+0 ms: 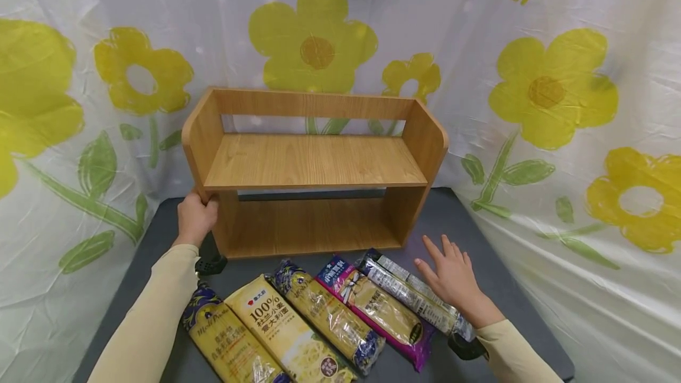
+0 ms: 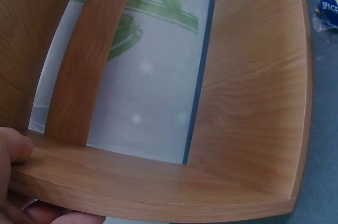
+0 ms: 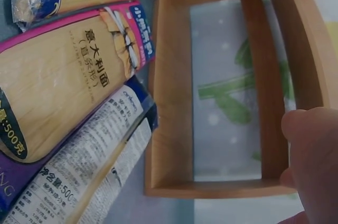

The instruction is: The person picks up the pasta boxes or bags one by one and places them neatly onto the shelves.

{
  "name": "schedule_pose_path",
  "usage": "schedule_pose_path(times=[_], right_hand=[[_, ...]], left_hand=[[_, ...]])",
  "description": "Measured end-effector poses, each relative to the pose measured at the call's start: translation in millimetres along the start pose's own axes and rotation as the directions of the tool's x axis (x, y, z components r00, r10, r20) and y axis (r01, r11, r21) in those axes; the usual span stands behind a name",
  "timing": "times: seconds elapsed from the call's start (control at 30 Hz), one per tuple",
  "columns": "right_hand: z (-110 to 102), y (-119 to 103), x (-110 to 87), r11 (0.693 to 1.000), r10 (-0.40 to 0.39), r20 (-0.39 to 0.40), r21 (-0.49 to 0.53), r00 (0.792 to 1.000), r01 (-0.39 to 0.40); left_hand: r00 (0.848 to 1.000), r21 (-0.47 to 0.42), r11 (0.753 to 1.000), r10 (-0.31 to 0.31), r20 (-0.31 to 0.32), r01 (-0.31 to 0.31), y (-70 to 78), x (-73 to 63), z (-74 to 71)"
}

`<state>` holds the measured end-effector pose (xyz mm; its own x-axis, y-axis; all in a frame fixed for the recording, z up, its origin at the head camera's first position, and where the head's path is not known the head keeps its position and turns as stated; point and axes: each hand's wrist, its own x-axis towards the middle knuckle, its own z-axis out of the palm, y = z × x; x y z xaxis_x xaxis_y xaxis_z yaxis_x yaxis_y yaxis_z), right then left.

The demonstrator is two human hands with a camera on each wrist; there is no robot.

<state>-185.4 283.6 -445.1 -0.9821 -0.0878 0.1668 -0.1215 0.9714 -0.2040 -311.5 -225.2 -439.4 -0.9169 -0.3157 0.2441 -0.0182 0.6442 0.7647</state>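
As the upright shelf (image 1: 319,161) stretches crosswise, left hand (image 1: 195,217) pinches it, right hand (image 1: 453,273) spread.

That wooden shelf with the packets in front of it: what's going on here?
A person is handling the wooden shelf. Their left hand grips its left side panel, while the right hand is open with fingers spread, near the shelf's lower right corner and holding nothing. Five packets of what looks like pasta lie side by side on the dark table in front of the shelf, with neither hand gripping them.
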Motion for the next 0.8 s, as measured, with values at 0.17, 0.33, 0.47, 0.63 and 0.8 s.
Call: schedule_pose_path(times=[0.17, 0.33, 0.47, 0.63, 0.8], right_hand=[[4, 9, 1.2, 0.999, -0.012, 0.019, 0.040, 1.000, 0.012], [10, 26, 0.7, 0.992, -0.004, 0.117, 0.129, 0.993, -0.011], [18, 42, -2.3, 0.981, 0.011, 0.201, 0.185, 0.980, -0.049], [31, 62, -7.7, 0.979, 0.003, 0.249, 0.198, 0.968, -0.054], [46, 77, -13.9, 0.975, -0.020, 0.265, 0.220, 0.964, -0.041]], left_hand=[[1.000, 0.008, 1.000, -0.005, -0.003, 0.005, 2.0, -0.7, -1.1], [1.000, 0.003, 1.000, -0.019, 0.004, 0.019, 1.9, -0.8, -1.0], [1.000, 0.004, 1.000, -0.011, -0.001, 0.011, 1.3, -0.9, 0.0], [1.000, 0.004, 1.000, -0.014, 0.001, 0.014, 0.3, -0.2, 1.6], [1.000, 0.002, 1.000, -0.011, -0.002, 0.011, -1.6, 0.2, 2.9]])
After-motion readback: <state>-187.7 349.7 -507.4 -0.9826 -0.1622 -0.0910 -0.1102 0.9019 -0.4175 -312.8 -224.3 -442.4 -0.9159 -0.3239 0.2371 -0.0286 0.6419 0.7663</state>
